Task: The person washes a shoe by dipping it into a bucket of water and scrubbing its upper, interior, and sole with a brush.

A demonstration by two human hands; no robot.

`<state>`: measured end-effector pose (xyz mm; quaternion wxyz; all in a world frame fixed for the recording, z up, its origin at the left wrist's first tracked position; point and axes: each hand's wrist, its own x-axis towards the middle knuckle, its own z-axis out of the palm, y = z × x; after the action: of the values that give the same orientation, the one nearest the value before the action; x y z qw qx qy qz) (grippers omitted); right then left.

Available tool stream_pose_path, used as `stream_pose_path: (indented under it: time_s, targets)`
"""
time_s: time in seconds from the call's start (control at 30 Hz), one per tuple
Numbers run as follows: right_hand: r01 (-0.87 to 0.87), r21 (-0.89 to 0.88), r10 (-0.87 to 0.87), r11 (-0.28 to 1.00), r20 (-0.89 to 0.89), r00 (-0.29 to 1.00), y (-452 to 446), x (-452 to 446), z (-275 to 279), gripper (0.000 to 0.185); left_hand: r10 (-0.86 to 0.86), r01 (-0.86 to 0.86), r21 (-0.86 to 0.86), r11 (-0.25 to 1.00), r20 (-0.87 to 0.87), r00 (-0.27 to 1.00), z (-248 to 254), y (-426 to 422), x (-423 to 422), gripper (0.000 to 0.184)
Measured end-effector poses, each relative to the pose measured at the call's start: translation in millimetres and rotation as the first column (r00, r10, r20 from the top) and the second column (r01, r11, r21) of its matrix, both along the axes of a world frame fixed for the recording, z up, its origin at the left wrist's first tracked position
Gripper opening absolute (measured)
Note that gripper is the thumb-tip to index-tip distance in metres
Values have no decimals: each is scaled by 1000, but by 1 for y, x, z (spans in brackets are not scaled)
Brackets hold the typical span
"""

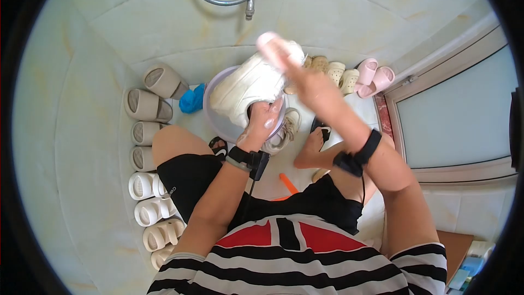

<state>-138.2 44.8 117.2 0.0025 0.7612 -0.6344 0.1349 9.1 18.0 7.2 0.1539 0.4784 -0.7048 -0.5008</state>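
Note:
A white shoe (243, 86) is held tilted over a pale purple basin (207, 101). My left hand (264, 122), with suds on its skin, is closed on the shoe at its opening; some fingers are hidden inside. My right hand (312, 88) grips a pale pink brush (271, 49) at the shoe's far right side. Motion blurs the brush, so whether its bristles touch the shoe cannot be made out. Beside the basin, below my right hand, stands a worn off-white sneaker (285, 131).
Beige and white slippers (143, 158) line the left wall. A blue bundle (192, 98) lies left of the basin. Beige clogs (335, 74) and pink slippers (376, 76) stand at the back right. A tap (249, 5) with a hose hangs above; a glazed door (458, 109) is at right.

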Motion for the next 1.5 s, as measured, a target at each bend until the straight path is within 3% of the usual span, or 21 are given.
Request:
stream_pose_path:
  time_s: [0.03,0.07,0.1,0.27,0.33,0.37,0.4,0.47,0.57,0.63,0.67,0.73,0.8,0.93,1.07,1.1,1.13,1.2,1.3,1.37,1.5]
  targets:
    - [158,52,-161,986,44,986,-11,-17,5,57,81,-121,-109,987,-319,944,-7,1,-4,19]
    - [151,52,-153,987,36,988,-17,-35,-4,57,114,-269,-170,948,-610,785,-13,3,-8,27]
    - [144,-27,-141,989,85,986,-22,-52,-23,55,137,-401,-207,892,-722,678,-14,4,-18,28]
    - [150,-124,-110,981,284,952,-21,-36,-28,49,152,-263,-157,952,-504,850,1,4,-4,25]
    - [218,-72,-166,973,436,885,-21,-37,-29,48,362,-290,227,930,-710,604,14,2,-3,25]
    - [219,-68,-158,973,492,856,-21,-36,-30,47,424,-169,390,905,-798,428,14,-5,2,28]
    - [224,-67,-163,972,493,854,-20,-34,-32,47,423,-165,391,906,-797,432,15,-12,3,28]
    - [216,-48,-179,975,407,896,-16,-26,-40,52,646,229,638,735,-761,49,19,-21,4,38]
    - [-9,-91,33,996,270,962,16,-5,-67,62,676,246,657,713,-737,9,10,-26,5,42]
    - [-92,32,80,995,267,961,57,20,-77,73,723,221,703,676,-691,-14,4,-30,8,42]
    - [-77,119,48,990,231,972,70,31,-66,78,700,229,678,698,-714,-16,2,-31,11,43]
    - [-83,40,81,996,43,996,65,27,-64,77,685,243,663,708,-728,-10,-2,-27,12,45]
    - [41,-65,-45,997,-57,997,26,4,-58,75,693,277,673,686,-721,35,11,-20,11,48]
    - [9,-195,-8,981,10,1000,-6,-11,-62,77,703,225,716,661,-696,148,28,-12,8,51]
    - [-168,162,138,972,180,974,77,36,-44,74,650,369,610,702,-760,19,-2,-22,18,46]
    - [-84,155,89,984,-28,996,68,26,-50,72,401,121,429,895,-894,203,4,-16,25,44]
    - [2,88,-4,996,17,1000,47,7,-60,68,151,-65,136,989,-885,440,12,-7,29,41]
    - [108,-134,-81,985,196,977,2,-22,-56,63,102,-51,90,995,-928,358,27,0,22,40]
    - [74,-137,-47,988,188,981,-11,-22,-31,61,238,-12,246,969,-926,292,33,-3,17,39]
    - [74,-115,-41,991,270,962,0,-12,-33,60,673,409,617,673,-740,8,25,-10,15,45]
    - [-21,-101,61,995,414,908,61,9,-76,61,707,439,628,643,-707,-23,33,-8,23,53]
